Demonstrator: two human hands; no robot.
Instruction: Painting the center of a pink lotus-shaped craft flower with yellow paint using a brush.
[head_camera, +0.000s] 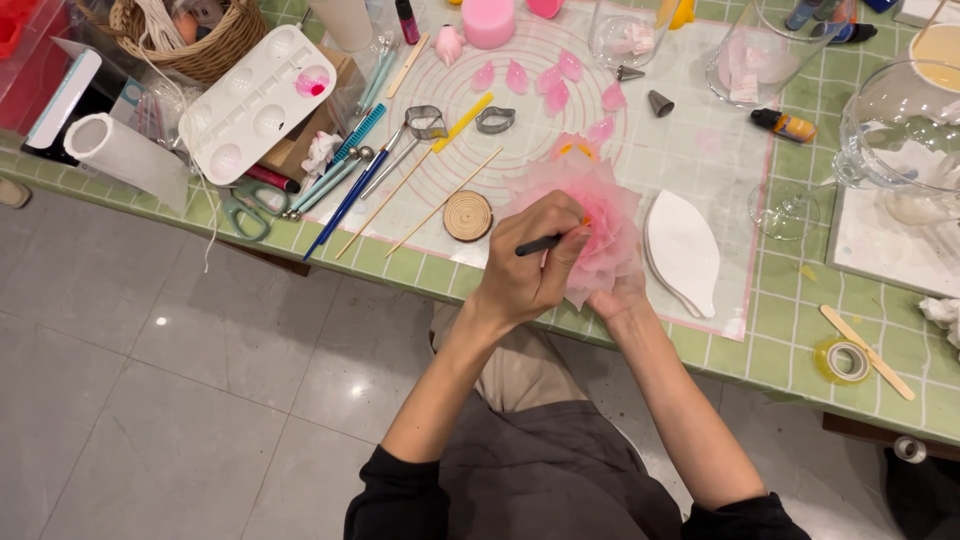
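The pink flower (600, 225) is a large, layered bloom of thin, translucent petals, pale at the edges and deeper pink toward the centre, with an orange spot at its top. It sits at the near edge of the green tiled table (800, 320), between the two hands.

The left hand (530, 265) is closed in a pen grip around a thin black tool (540, 243); the tool's tip meets the petals.

The right hand (620, 298) lies under the flower, supporting it; its fingers are hidden by petals, so their spread cannot be determined.

Just left of the left hand lies a round wooden disc (468, 216). Right of the flower rest white leaf-shaped formers (685, 250). Beyond, loose pink petals (545, 80) lie on the mat.
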